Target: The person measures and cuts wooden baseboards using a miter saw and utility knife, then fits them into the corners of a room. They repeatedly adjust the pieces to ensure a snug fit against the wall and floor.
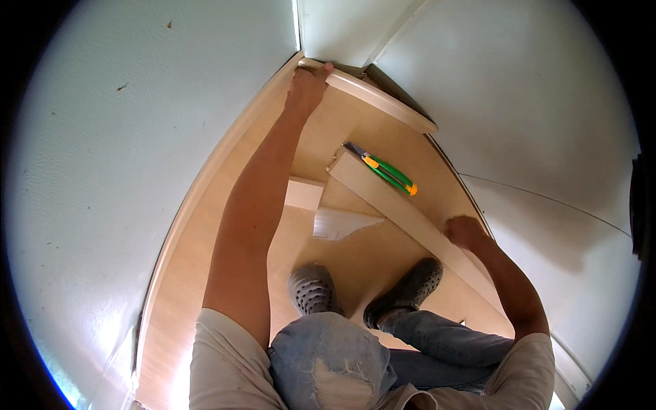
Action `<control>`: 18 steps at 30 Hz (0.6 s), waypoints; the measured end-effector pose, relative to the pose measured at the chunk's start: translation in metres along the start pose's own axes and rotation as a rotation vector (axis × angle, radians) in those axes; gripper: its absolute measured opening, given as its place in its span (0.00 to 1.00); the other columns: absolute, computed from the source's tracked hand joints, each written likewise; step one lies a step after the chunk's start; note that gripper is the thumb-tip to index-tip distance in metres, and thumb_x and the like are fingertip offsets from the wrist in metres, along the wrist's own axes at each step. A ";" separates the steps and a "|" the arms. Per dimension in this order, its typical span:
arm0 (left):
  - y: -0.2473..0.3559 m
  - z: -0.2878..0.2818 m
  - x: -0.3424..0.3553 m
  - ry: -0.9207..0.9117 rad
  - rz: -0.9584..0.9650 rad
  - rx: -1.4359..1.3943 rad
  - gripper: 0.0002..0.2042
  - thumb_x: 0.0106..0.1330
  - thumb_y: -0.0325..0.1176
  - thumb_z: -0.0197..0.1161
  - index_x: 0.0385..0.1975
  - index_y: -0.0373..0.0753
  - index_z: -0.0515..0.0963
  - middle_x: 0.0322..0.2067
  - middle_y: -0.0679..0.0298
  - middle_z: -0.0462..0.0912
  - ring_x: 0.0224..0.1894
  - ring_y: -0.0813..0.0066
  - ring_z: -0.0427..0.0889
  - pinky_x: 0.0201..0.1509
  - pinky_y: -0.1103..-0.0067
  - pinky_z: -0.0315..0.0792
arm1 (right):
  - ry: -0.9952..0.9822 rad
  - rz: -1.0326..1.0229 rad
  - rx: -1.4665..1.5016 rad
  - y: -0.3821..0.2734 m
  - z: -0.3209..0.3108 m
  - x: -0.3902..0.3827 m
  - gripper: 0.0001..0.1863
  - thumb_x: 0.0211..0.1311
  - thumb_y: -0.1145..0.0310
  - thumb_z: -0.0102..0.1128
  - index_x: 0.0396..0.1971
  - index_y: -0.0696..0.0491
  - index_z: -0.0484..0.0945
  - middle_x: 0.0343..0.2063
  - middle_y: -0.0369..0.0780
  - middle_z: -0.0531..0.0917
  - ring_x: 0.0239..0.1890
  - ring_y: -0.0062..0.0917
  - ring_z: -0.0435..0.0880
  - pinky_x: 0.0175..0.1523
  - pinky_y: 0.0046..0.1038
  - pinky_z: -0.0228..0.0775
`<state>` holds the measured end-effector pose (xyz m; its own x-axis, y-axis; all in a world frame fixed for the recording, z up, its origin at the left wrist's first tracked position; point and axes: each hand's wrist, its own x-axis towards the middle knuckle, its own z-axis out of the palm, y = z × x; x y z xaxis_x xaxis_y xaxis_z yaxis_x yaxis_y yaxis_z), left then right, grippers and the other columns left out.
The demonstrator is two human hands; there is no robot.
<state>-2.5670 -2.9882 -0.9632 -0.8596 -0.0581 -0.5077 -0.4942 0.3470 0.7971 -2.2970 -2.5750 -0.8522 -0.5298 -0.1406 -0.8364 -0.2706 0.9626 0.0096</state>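
Note:
In the far corner, my left hand [307, 89] grips the left end of a short pale skirting board [383, 100], its thumb over the top edge. That board slants along the far wall, with a dark gap behind its right part. My right hand [467, 233] is closed in a fist at the right edge of a long loose board [403, 199]; whether anything is inside the fist is hidden. A green and yellow utility knife [388, 173] lies between my hands, its blade end over the loose board's far end.
Pale walls [137, 137] close in on both sides. A skirting strip [205, 172] runs along the left wall. On the wood-coloured floor [266, 273] lie a small block offcut [305, 193] and a jagged pale offcut [339, 223]. My grey clogs [312, 288] stand close by.

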 end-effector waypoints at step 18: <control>-0.001 0.003 -0.001 0.086 -0.004 -0.078 0.42 0.55 0.63 0.64 0.52 0.24 0.70 0.43 0.49 0.82 0.48 0.59 0.81 0.51 0.67 0.72 | 0.863 0.227 -0.018 -0.102 -0.169 0.134 0.14 0.68 0.57 0.51 0.36 0.53 0.78 0.33 0.45 0.84 0.35 0.38 0.86 0.36 0.41 0.78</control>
<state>-2.5654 -2.9855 -0.9653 -0.8638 -0.1406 -0.4838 -0.5035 0.2734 0.8196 -2.4763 -2.7314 -0.8722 -0.9909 -0.0793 -0.1092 -0.0942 0.9857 0.1395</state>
